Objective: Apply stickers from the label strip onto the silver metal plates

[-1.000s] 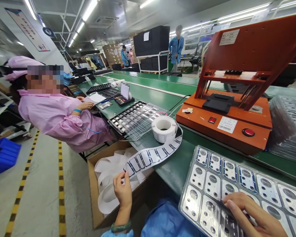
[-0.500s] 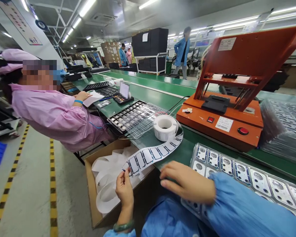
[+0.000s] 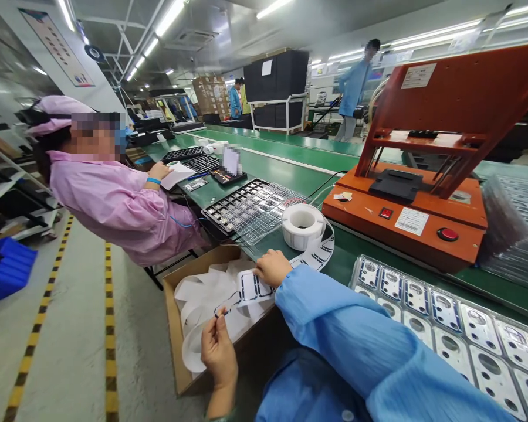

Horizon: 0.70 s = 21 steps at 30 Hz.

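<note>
The label strip (image 3: 264, 284) runs off the white roll (image 3: 303, 225) near the front edge of the green bench (image 3: 290, 170) and hangs over the cardboard box (image 3: 176, 328) below that edge. The left hand (image 3: 219, 351) pinches the strip's free end, while the right hand (image 3: 270, 268) presses fingers onto a label higher up. This looks like peeling one label off the backing; lifting it cleanly calls for a steady pinch at its corner. The parts tray (image 3: 444, 316) lies at the front right, before the orange press (image 3: 405, 211).
</note>
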Motion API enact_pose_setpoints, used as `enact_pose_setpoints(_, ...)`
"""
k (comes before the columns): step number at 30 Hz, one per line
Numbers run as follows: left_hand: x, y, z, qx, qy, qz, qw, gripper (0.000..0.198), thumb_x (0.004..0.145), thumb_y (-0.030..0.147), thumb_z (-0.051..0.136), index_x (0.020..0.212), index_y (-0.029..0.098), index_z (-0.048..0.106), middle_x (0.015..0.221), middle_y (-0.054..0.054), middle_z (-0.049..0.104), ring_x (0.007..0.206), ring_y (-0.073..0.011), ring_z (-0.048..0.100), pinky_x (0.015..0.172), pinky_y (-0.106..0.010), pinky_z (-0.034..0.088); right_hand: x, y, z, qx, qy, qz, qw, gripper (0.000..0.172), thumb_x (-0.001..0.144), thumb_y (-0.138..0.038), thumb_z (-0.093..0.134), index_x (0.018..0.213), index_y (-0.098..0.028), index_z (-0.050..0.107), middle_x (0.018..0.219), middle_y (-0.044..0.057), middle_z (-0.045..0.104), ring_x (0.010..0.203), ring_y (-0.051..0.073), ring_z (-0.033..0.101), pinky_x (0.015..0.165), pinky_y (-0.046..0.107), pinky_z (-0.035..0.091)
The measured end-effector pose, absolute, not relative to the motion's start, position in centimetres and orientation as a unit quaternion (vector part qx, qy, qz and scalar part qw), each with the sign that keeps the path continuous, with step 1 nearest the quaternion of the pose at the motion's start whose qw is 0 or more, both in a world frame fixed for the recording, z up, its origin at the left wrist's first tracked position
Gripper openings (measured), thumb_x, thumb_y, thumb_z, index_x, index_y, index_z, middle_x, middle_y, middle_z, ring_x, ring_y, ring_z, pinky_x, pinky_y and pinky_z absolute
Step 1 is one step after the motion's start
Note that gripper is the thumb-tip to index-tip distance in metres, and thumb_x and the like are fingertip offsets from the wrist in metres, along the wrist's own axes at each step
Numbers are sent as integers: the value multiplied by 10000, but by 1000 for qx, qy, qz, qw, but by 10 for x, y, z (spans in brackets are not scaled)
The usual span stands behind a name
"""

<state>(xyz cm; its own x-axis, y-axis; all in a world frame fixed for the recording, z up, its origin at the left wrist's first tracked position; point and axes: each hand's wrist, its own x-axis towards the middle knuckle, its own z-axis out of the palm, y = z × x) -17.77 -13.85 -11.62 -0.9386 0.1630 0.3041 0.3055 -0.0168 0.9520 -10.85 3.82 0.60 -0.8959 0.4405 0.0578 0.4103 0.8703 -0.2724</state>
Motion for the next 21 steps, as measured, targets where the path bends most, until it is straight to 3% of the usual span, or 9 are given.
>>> enact_pose_setpoints(8, -165, -128, -79, -204, -679, -703, 55, 251, 823, 400, 562, 932, 174, 580, 934, -64, 703, 881, -204, 669, 868, -387, 510, -73, 41, 43, -198, -963, 139, 123, 334, 958, -423, 465, 1132, -171, 599, 1137, 100, 614, 1143, 234, 479, 997, 402, 298)
enact_pose_setpoints(13, -154, -120, -63, -244, -669, -701, 47, 246, 828, 390, 560, 942, 175, 595, 938, -57, 699, 893, -199, 663, 876, -385, 504, -67, 24, 26, -116, -973, 173, 96, 475, 841, -508, 615, 1217, -226, 549, 1233, 58, 589, 1290, 260, 351, 1059, 497, 218)
enact_pose_setpoints(17, -156, -123, -47, -238, -655, -718, 10, 230, 832, 382, 567, 927, 177, 609, 933, -43, 686, 900, -184, 650, 904, -384, 486, -67, 19, 21, -101, -973, 194, 78, 305, 856, -382, 644, 1072, -166, 641, 1155, 110, 634, 1232, 293, 433, 1043, 536, 234)
enact_pose_setpoints(21, -151, -119, -34, -220, -597, -766, -91, 267, 777, 399, 635, 934, 185, 602, 898, -31, 691, 877, -180, 657, 914, -404, 487, -39, 29, 51, -96, -963, 229, 106, 421, 892, -446, 572, 1218, -181, 552, 1147, 90, 631, 1084, 231, 562, 976, 415, 383)
